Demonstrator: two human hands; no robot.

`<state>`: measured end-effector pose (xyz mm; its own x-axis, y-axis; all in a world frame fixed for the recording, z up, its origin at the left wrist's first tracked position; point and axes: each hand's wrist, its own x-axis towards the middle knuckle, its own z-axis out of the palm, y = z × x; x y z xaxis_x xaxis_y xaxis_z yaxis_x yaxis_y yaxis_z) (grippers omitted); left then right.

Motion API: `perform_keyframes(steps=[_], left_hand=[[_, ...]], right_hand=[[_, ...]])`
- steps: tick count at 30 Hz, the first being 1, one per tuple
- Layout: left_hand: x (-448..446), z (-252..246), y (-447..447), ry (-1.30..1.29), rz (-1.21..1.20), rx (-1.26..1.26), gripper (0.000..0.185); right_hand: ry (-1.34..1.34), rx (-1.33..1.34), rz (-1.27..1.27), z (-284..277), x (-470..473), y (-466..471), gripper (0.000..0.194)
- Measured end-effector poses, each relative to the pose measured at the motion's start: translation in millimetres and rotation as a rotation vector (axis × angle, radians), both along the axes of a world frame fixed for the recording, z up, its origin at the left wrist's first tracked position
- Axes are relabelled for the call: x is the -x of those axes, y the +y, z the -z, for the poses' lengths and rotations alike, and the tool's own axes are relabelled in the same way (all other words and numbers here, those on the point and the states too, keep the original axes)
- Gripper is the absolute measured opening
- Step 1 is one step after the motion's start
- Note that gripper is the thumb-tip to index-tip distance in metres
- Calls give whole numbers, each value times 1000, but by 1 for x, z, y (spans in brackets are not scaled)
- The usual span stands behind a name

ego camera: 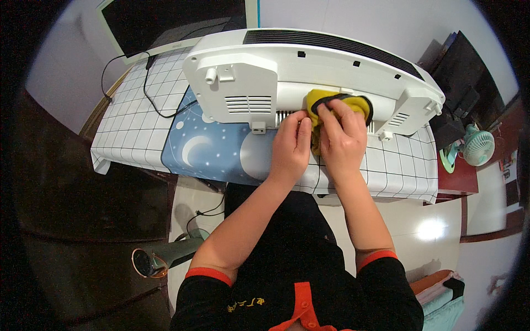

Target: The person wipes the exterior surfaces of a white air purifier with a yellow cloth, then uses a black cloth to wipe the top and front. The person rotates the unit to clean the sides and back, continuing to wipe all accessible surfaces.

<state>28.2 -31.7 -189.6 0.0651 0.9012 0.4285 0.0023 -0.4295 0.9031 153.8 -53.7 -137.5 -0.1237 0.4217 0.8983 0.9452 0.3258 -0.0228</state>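
A long white plastic appliance housing [236, 95], with louvred vents and a black grille along its top, stands on a table with a checked cloth. My right hand [343, 136] presses a yellow cloth with dark edging [360, 104] against the rounded white bar in the housing's recess. Beside it, my left hand [292, 145] is at the lower slats, its fingertips close to the cloth's left edge; whether they grip anything is hidden. Part of the cloth hangs down between both hands.
A blue mat with a moon pattern [215, 153] lies partly under the housing on the checked tablecloth [132, 111]. Behind at the left is a monitor [178, 25], with a black cable [145, 89] near it. At the right are a dark screen [463, 78] and a small green fan [478, 145].
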Motion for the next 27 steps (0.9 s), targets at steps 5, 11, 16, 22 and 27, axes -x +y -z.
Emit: perform_keyframes(steps=[5, 11, 16, 22, 27], left_hand=[[4, -4, -2, -19, 64, -41, 33], [12, -18, -25, 271, 103, -170, 45], [15, -37, -7, 69, -65, -320, 36], [18, -41, 14, 90, -141, -334, 39], [11, -17, 13, 143, -107, -341, 36]], right_hand=[[246, 270, -284, 16, -8, -18, 22], [1041, 274, -643, -7, -22, -25, 25], [382, -81, -326, -56, -22, -3, 39], [-7, -85, 84, -80, -14, 42, 51], [-16, -57, 119, -86, -2, 45, 44]])
